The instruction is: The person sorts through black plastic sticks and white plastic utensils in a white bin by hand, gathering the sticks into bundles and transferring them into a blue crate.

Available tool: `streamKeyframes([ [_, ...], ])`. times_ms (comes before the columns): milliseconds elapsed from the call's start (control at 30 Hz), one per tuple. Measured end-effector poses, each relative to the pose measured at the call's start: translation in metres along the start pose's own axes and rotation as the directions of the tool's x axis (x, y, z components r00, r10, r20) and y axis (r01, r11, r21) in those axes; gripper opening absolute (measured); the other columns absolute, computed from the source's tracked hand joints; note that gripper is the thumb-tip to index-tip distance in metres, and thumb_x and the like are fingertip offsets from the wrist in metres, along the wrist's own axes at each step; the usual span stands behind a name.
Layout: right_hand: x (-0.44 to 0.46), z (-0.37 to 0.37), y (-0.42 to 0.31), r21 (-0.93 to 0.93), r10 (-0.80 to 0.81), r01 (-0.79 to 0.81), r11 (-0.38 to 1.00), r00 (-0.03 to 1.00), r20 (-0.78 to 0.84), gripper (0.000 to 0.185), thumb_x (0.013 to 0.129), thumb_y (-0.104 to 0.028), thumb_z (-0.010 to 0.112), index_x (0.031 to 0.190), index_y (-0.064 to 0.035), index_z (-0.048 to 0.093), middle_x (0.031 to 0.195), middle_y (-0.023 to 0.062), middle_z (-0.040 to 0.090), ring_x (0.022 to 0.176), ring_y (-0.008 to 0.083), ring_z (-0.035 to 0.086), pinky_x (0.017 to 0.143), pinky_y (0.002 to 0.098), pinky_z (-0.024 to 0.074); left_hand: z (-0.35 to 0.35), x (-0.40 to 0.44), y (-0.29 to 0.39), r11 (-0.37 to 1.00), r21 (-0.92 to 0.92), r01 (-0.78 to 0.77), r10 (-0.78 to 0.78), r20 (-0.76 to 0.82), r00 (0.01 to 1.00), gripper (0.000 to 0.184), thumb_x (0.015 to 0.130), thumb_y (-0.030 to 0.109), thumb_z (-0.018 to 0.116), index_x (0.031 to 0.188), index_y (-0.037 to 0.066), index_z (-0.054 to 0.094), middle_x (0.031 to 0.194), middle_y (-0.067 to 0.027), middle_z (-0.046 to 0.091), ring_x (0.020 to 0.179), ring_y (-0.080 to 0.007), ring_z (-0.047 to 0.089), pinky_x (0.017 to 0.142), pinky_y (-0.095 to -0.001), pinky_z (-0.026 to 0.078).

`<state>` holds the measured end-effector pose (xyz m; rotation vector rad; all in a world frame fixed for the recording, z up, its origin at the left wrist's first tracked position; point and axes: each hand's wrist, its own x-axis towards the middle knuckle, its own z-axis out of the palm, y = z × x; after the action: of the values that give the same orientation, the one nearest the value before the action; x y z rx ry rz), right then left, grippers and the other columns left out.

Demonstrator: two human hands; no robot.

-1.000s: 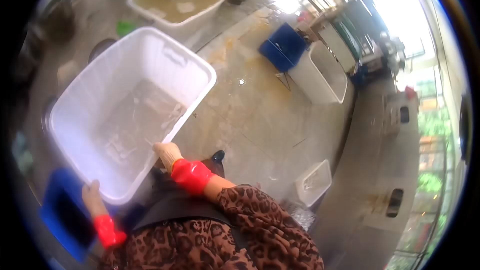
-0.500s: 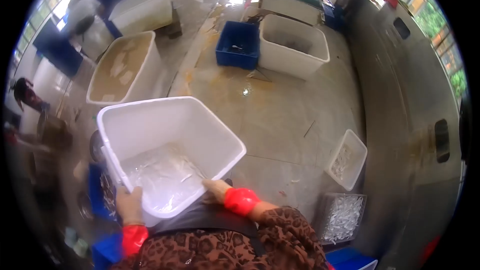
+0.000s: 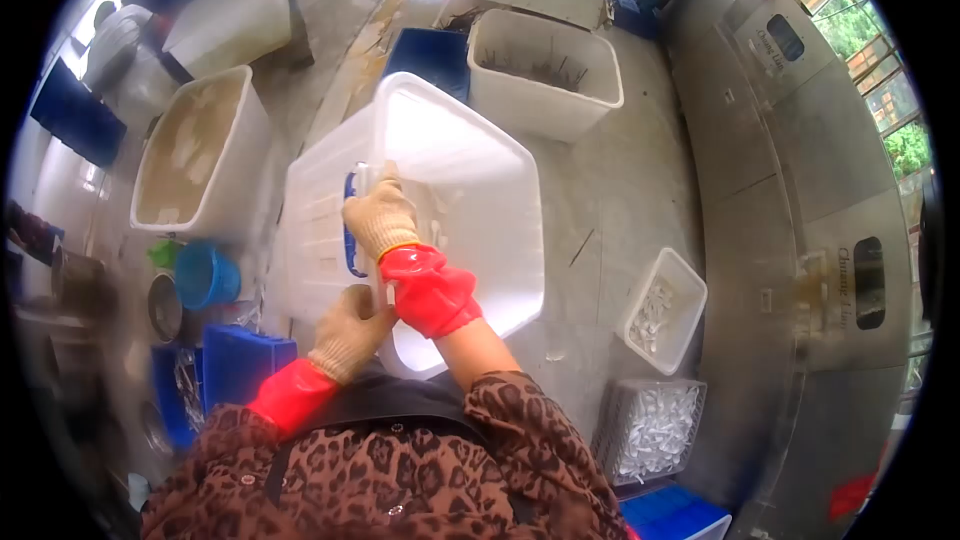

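Observation:
A large white plastic tub is tipped on its side in front of me, its mouth facing right. My right hand, in a knitted glove with a red cuff, reaches across the opening. Its fingers are closed over the tub's left rim, beside a blue handle. Lower on the same rim, my left hand, gloved alike, grips near the bottom corner. Part of the tub's inside is hidden behind my right forearm.
At left stands a tub of murky water, near a blue basin. A white tub is ahead. On the right, a small white bin and a crate of small silvery fish flank a metal machine. A person bends at far left.
The tub has turned from upright onto its side, and the water seen in it no longer shows. My right hand has moved from its right rim to its left rim.

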<state>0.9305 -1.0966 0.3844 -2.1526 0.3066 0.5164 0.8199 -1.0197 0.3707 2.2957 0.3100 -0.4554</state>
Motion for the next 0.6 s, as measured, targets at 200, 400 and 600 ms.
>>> streamKeyframes([
  [200, 0.090, -0.069, 0.079, 0.095, 0.095, -0.073, 0.993, 0.960, -0.262, 0.049, 0.068, -0.017, 0.050, 0.114, -0.0026, 0.039, 0.098, 0.0254, 0.054, 0.092, 0.0376, 0.053, 0.082, 0.0370, 0.0410, 0.020, 0.096, 0.045, 0.959, -0.277, 0.065, 0.059, 0.416, 0.908, 0.035, 0.073, 0.022, 0.057, 0.098, -0.001, 0.055, 0.087, -0.0081, 0.060, 0.079, -0.0132, 0.057, 0.071, -0.0243, 0.044],
  [400, 0.049, -0.164, 0.167, 0.450, 0.583, -0.457, 0.768, 0.789, -0.194, 0.048, 0.065, -0.016, 0.052, 0.110, -0.0045, 0.042, 0.088, 0.0196, 0.058, 0.084, 0.0349, 0.056, 0.077, 0.0382, 0.0436, 0.068, 0.239, 0.036, 0.939, 0.236, -0.249, 0.324, -0.378, 0.867, 0.046, 0.077, 0.034, 0.055, 0.106, -0.001, 0.052, 0.100, -0.0142, 0.057, 0.093, -0.0231, 0.054, 0.079, -0.0309, 0.042],
  [600, 0.065, -0.280, 0.236, 0.504, 0.543, -0.328, 0.799, 0.753, -0.371, 0.048, 0.066, -0.015, 0.052, 0.113, -0.0140, 0.041, 0.093, 0.0195, 0.056, 0.083, 0.0354, 0.056, 0.074, 0.0384, 0.0450, 0.174, 0.358, 0.220, 0.839, -0.501, 0.212, -0.129, 0.196, 0.972, 0.046, 0.081, 0.038, 0.050, 0.109, 0.002, 0.052, 0.101, -0.0081, 0.057, 0.089, -0.0180, 0.054, 0.077, -0.0266, 0.042],
])
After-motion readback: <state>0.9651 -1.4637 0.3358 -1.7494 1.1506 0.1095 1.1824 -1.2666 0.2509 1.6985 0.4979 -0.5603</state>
